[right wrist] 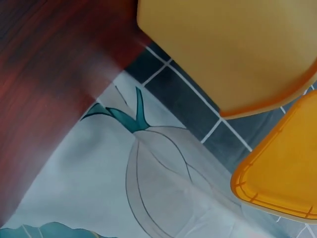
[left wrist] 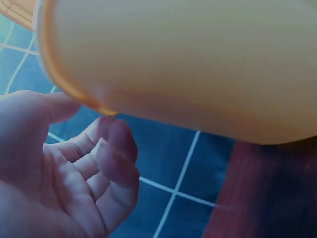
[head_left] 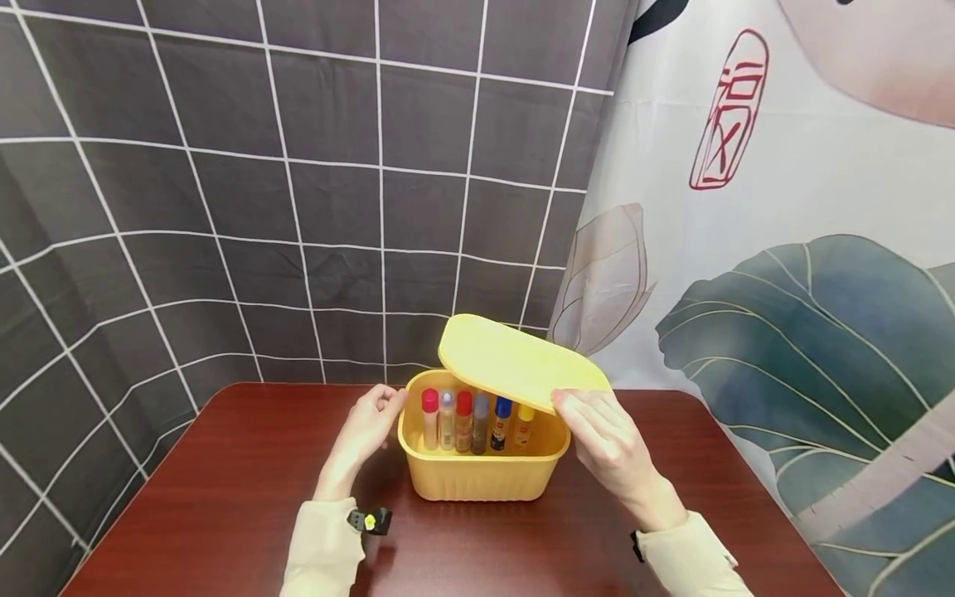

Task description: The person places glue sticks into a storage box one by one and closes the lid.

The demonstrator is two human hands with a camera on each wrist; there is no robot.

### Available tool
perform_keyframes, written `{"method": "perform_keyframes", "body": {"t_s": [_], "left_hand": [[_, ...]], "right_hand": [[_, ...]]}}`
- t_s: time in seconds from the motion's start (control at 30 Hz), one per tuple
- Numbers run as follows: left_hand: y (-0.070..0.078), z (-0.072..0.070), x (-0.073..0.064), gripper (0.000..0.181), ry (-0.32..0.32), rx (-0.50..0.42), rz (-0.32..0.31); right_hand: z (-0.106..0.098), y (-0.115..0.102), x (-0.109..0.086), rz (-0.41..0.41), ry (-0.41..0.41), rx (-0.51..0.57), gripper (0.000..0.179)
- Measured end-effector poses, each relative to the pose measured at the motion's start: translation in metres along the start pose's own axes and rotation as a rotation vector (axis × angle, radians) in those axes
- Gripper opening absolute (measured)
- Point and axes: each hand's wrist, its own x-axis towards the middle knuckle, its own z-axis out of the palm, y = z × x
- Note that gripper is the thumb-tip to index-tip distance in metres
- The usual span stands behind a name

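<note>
A yellow plastic storage box stands upright on the table. Inside it is a row of several small capped tubes, among them ones with a red cap, a blue cap and a yellow cap. My left hand grips the box's left rim with curled fingers; the left wrist view shows the thumb and fingertips right at the rim's corner. My right hand holds the yellow lid by its right end, tilted above the box. The right wrist view shows the lid's ribbed underside but no hand.
The dark reddish-brown table extends around the box. Behind it hang a grey cloth with white grid lines and, to the right, a pale cloth printed with leaves. A wrist-worn black device sits by the left sleeve.
</note>
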Motion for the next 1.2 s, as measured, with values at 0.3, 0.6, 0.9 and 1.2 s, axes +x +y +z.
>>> {"method": "perform_keyframes", "body": {"t_s": [0.3, 0.6, 0.9, 1.2], "left_hand": [[0.027, -0.019, -0.006, 0.033, 0.104, -0.072, 0.059], [0.064, -0.023, 0.01, 0.051, -0.069, -0.23, 0.096], [0.076, -0.014, 0.022, 0.05, -0.262, -0.461, -0.085], [0.073, -0.008, 0.023, 0.034, -0.257, -0.567, -0.096]], "right_hand": [[0.004, 0.002, 0.0, -0.041, -0.034, 0.019, 0.021], [0.01, -0.001, 0.007, -0.12, -0.028, 0.006, 0.02], [0.013, -0.005, 0.005, -0.16, -0.096, -0.006, 0.021], [0.015, -0.008, 0.002, -0.195, -0.143, -0.066, 0.023]]}}
